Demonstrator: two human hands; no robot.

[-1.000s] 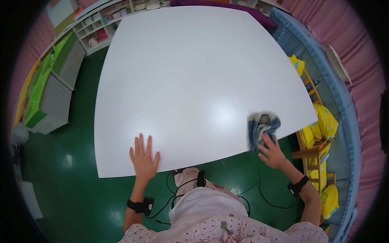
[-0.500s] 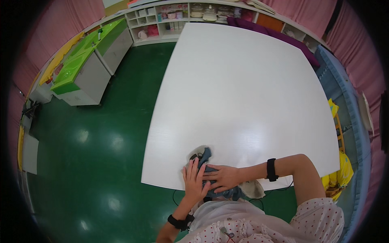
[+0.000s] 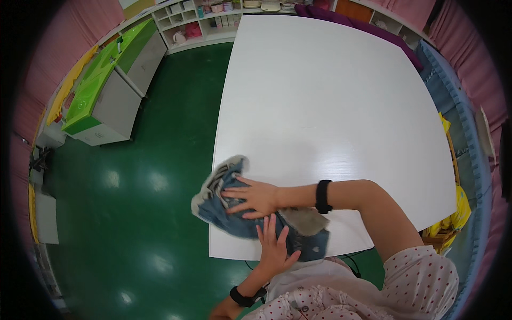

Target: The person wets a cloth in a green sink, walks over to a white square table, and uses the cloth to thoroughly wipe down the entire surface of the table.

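A crumpled blue and grey cloth lies at the near left corner of the white table, and its left end hangs past the table's side edge. My right hand rests flat on the upper middle of the cloth, fingers spread and pointing left. Closer to me, my left hand touches the cloth's lower part, its fingers stretched out and pointing away from me. A small pale heart mark shows on the blue end at the right. Some of the cloth's folds are blurred by motion.
At the far left stands a play kitchen unit with a green top. White shelves with small items run along the back. A purple cushion lines the table's far right side. Yellow fabric sits right of the table, over green floor.
The bunched cloth is now spread wider and reaches over the left table edge. My right hand has moved left and away from me. My left hand has shifted slightly right and nearer me.
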